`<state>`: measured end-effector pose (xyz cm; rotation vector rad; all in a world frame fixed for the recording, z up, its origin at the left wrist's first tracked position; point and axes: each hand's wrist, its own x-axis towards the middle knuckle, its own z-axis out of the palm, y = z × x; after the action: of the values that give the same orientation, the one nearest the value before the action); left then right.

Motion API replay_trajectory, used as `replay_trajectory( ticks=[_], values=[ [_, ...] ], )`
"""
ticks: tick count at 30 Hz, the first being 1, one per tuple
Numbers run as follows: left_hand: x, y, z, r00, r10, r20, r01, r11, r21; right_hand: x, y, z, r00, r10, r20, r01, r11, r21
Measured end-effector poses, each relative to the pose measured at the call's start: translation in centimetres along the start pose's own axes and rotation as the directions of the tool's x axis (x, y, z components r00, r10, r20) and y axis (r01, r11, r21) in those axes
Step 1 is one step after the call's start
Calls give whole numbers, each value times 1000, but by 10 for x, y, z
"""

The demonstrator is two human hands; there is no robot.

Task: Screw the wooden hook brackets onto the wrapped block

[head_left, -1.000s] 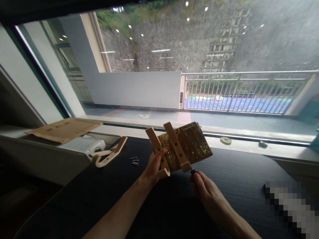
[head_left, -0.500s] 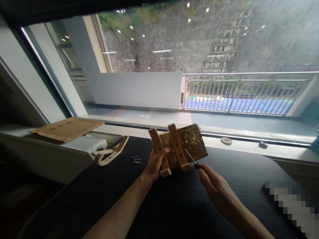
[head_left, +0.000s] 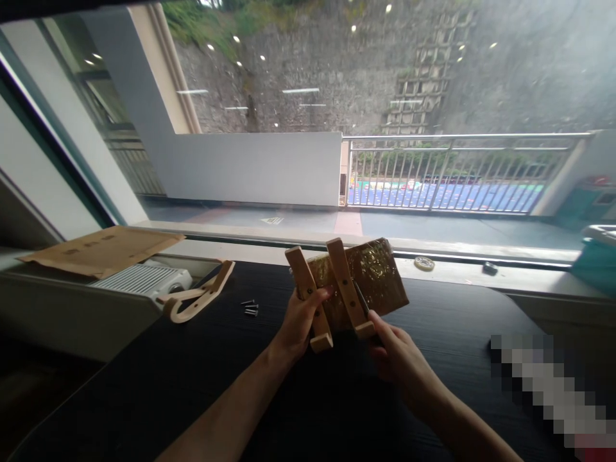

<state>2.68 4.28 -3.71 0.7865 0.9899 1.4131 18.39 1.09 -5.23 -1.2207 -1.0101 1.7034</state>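
Note:
My left hand is closed on a wooden hook and the edge of a board wrapped in shiny brown tape, its thumb lying across the hook. A second wooden hook lies across the board, with dark screw heads in it. In my right hand is a thin-shafted screwdriver; its shaft runs along the second hook, and fingers hide the handle. Whether the tip touches a screw I cannot tell. Several loose screws lie on the black table left of the board.
More curved wooden hooks rest at the table's left edge, beside a white slatted unit under a brown envelope. A tape roll and a small dark object sit on the window sill. A blurred-out object lies at right.
My right hand has moved up and left, bringing the screwdriver against the second hook at a steeper angle. The board has shifted slightly in my left hand's hold. The view has turned a little right.

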Motion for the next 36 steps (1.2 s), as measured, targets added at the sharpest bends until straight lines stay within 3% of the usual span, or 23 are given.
replay_trajectory(
  ticks=[14, 17, 19, 21, 24, 26, 28, 31, 36],
  values=[
    [0, -3, 5, 999, -3, -47, 0, 998, -65, -1, -2, 4, 1000, 12, -28, -10, 998, 63],
    [3, -5, 2, 999, 26, -32, -27, 999, -33, 1, -6, 0, 1000, 8, -5, -8, 999, -53],
    [7, -5, -4, 996, 80, -49, -78, 996, 30, 0, -10, -8, 997, -75, 13, 76, 969, -237],
    [12, -4, -12, 986, 141, -84, -132, 985, 111, -4, -16, -17, 966, -259, 3, 227, 842, -490],
    [18, -2, -22, 976, 182, -117, -160, 971, 176, -11, -20, -25, 839, -543, 38, 333, 456, -826],
    [20, -1, -25, 975, 195, -111, -171, 967, 191, -15, -20, -26, 737, -663, 136, 359, 213, -909],
    [22, -2, -27, 974, 204, -95, -182, 962, 206, -18, -18, -25, 637, -735, 231, 396, 55, -916],
    [23, -3, -28, 976, 200, -90, -178, 961, 213, -20, -16, -21, 558, -770, 310, 427, -54, -903],
    [23, -3, -27, 977, 191, -96, -170, 966, 196, -19, -16, -19, 537, -769, 347, 414, -118, -902]
  ],
)
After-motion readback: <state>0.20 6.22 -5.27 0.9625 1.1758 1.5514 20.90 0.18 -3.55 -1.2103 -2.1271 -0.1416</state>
